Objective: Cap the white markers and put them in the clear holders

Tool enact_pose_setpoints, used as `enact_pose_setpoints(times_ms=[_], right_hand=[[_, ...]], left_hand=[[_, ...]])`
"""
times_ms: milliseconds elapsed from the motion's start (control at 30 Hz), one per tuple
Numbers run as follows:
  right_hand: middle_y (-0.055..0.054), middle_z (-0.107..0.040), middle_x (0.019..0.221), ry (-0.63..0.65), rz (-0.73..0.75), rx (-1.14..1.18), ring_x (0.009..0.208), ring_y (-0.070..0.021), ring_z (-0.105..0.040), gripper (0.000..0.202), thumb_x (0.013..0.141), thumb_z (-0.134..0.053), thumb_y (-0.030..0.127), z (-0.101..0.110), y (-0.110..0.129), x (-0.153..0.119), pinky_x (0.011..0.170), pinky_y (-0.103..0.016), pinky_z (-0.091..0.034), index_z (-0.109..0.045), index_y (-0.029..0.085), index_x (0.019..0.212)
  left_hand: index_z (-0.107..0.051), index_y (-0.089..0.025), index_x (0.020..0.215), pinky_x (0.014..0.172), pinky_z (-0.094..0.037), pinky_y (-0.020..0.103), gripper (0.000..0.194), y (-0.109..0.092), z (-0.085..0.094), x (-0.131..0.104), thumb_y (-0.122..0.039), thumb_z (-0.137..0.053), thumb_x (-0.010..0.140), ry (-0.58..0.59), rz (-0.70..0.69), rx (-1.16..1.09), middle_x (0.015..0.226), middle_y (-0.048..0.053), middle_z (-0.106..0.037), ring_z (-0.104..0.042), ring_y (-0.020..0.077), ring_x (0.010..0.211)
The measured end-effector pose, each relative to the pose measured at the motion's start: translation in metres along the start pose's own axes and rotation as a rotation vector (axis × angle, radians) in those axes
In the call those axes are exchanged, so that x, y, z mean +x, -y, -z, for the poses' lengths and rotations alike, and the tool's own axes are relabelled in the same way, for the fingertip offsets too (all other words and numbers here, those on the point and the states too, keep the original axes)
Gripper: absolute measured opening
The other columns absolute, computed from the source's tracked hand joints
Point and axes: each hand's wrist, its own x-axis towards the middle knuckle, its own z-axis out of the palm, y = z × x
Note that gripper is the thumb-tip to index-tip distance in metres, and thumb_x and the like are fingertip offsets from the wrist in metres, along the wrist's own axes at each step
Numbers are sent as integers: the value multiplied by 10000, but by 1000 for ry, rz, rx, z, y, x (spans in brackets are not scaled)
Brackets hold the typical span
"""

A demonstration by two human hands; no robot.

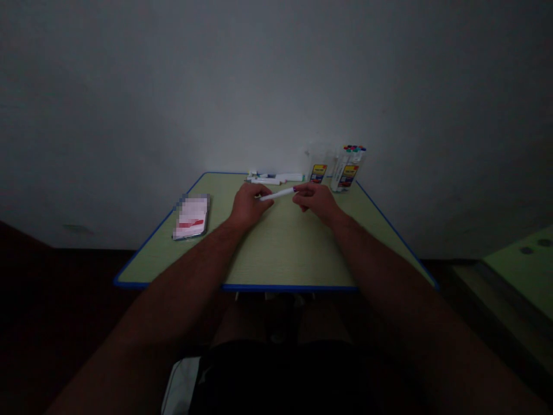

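A white marker pen [279, 194] with a purple end lies level between my hands, above the far half of the table. My left hand [252, 203] grips its white end between thumb and fingers. At the purple end, the fingertips of my right hand [316, 200] are pinched on the marker. Behind my hands, several white markers [290, 177] lie in a loose row along the table's far edge. A clear plastic case [318, 167] with a yellow label stands beside them. To its right, a similar case [348, 170] holds several markers with coloured ends upward.
A phone [191, 216] with a lit, partly blurred screen lies at the table's left side. The table [285, 259] has a pale top with a blue rim and stands against a grey wall [276, 86]. A pale green surface [525, 265] shows at the far right.
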Motion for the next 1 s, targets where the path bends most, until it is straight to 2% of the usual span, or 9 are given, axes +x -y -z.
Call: enact_pose_setpoints(times_ms=[267, 700, 1000], right_hand=[[32, -627, 559, -1, -9, 12, 470, -89, -545, 186, 674, -819, 247, -1, 3, -2, 437, -211, -470, -727, 170, 816], [24, -701, 731, -107, -98, 188, 554, -92, -592, 272, 647, -787, 191, 13, 2, 5, 484, -212, -485, -689, 191, 901], [23, -688, 740, -168, -130, 202, 565, -75, -588, 229, 714, -807, 289, 13, 5, 4, 508, -193, -485, -674, 179, 865]], left_hand=[[-755, -214, 832, 816, -468, 375, 139, 3, -5, 1, -185, -792, 701, 58, -50, 9, 851, 43, -712, -601, 217, 824], [-756, -209, 862, 774, -482, 361, 158, 10, -5, 3, -252, -772, 711, 30, 45, -38, 843, 46, -720, -621, 212, 778], [-767, -213, 851, 758, -481, 350, 151, 10, -6, 4, -250, -752, 705, 65, 24, -18, 832, 36, -725, -618, 209, 760]])
